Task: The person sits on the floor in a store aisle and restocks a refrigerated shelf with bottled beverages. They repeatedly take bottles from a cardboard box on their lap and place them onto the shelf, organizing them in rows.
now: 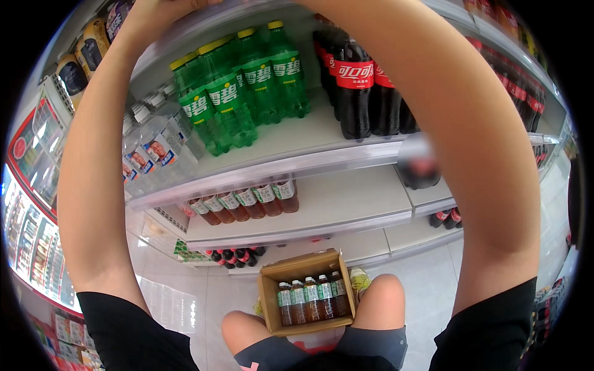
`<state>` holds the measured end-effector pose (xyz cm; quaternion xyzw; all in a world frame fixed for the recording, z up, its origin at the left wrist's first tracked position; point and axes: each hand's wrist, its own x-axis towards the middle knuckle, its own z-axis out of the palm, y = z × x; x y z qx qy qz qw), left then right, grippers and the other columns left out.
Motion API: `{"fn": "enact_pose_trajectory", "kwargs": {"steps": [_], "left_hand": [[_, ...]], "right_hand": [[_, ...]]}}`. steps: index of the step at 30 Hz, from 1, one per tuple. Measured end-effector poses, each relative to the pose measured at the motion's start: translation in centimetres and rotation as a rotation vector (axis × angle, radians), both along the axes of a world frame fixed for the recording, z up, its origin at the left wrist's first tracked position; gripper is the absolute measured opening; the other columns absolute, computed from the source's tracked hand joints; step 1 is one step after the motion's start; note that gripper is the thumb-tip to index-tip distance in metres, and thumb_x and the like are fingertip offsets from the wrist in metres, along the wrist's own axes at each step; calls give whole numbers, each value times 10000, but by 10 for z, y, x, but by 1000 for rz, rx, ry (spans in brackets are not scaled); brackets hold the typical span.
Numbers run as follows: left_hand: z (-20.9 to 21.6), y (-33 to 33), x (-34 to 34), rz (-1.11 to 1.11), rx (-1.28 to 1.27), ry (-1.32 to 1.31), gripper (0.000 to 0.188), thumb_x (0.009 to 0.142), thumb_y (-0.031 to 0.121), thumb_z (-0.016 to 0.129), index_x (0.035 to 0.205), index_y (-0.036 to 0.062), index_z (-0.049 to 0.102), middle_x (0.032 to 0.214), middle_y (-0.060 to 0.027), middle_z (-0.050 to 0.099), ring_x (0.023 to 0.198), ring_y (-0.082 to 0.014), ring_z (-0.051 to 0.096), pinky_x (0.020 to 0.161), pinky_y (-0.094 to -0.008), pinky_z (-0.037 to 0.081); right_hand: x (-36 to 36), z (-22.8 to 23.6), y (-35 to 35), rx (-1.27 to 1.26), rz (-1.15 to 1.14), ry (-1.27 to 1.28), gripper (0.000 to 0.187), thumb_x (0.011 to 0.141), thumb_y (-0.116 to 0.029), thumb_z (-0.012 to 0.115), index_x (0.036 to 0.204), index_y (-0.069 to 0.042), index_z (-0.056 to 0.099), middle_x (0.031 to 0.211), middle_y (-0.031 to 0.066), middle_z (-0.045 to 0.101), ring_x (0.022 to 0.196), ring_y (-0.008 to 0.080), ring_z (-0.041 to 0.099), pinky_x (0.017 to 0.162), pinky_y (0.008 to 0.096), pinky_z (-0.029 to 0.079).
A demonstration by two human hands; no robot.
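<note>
Both my arms are raised past the top edge of the head view. Of my left hand (176, 7) only a part shows at the top, by an upper shelf edge; its fingers are mostly cut off. My right hand is out of the picture, with just the right forearm (396, 43) in sight. Between my knees an open cardboard box (270, 309) holds several brown-drink bottles (312, 300) with pale green labels and white caps. Similar brown-drink bottles (247, 203) stand in a row on the shelf ahead.
Green soda bottles (226, 99), clear bottles (158, 148) and dark cola bottles (354, 86) fill a higher shelf (291, 139). Small cola bottles (234, 256) sit low down. A lit drinks cooler (31, 238) stands at left. The tiled floor (201, 278) lies around the box.
</note>
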<state>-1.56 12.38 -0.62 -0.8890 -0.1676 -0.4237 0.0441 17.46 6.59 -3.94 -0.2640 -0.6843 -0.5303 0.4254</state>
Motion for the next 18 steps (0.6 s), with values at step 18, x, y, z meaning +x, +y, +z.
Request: {"fn": "enact_pose_trajectory", "kwargs": {"steps": [18], "left_hand": [[-45, -12, -8, 220, 119, -127, 562, 811, 178, 759, 1307, 35, 539, 845, 28, 519, 749, -86, 451, 681, -270, 440]], "right_hand": [[0, -2, 5, -282, 437, 333, 470, 986, -435, 531, 1056, -1, 698, 1010, 268, 687, 1016, 435, 651, 889, 474, 504]]}}
